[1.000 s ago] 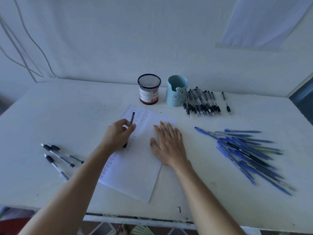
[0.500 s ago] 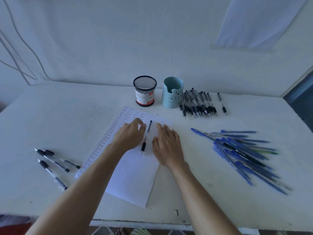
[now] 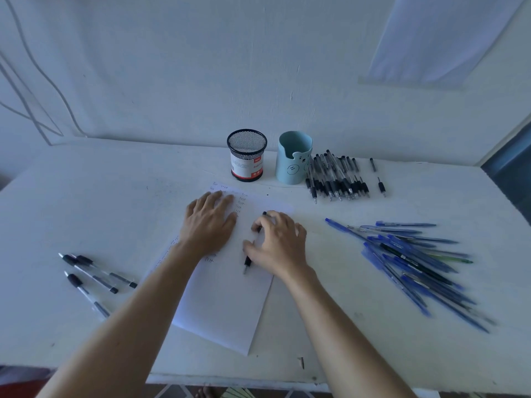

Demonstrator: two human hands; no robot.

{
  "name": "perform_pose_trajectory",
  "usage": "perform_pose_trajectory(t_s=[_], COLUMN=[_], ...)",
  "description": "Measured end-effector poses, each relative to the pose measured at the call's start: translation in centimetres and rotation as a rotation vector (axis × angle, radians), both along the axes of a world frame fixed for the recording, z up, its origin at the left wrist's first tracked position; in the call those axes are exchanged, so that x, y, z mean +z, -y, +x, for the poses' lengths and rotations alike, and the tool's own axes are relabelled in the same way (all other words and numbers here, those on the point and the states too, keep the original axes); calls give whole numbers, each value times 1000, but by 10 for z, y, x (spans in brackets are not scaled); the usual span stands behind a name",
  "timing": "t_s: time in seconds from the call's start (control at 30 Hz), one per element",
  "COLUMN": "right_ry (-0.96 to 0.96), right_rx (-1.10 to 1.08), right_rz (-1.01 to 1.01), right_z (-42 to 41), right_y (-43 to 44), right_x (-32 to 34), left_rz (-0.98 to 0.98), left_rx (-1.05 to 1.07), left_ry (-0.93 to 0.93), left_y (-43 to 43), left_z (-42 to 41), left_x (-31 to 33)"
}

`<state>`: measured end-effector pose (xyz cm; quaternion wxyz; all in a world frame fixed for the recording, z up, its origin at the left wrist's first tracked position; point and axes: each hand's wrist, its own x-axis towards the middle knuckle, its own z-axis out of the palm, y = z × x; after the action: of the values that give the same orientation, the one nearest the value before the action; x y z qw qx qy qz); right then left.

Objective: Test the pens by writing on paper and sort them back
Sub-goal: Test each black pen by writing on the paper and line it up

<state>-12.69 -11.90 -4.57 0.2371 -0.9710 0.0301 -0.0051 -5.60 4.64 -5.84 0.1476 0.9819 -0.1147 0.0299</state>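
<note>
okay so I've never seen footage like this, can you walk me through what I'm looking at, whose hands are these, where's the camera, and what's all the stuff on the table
There is no machine here. A person wears a wide-angle camera on the head, looking forward and down, so the two bare arms reach in from the bottom of the picture.

The left hand lies flat on a sheet of paper that carries small handwritten test words. The right hand is closing over a black pen lying on the paper; the grip does not look firm yet.

On the white table, three black pens lie at the left. At the back stand a black mesh cup and a light blue cup, with a row of black pens beside it. A loose heap of blue pens lies at the right.
</note>
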Motion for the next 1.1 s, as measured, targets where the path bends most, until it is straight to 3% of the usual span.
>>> perform_pose_trajectory(t_s=[0.33, 0.53, 0.73, 1.1], right_ry=[35, 304, 511, 404], right_rx=[-135, -307, -402, -441], right_rz=[209, 397, 312, 180], right_z=[6, 14, 46, 111], right_y=[14, 51, 101, 142], right_x=[14, 28, 46, 40], left_rz=[18, -12, -91, -105], left_rx=[4, 0, -18, -14], left_ry=[-10, -19, -8, 18], left_y=[3, 5, 15, 18], left_z=[-3, -2, 0, 8], left_x=[3, 3, 9, 7])
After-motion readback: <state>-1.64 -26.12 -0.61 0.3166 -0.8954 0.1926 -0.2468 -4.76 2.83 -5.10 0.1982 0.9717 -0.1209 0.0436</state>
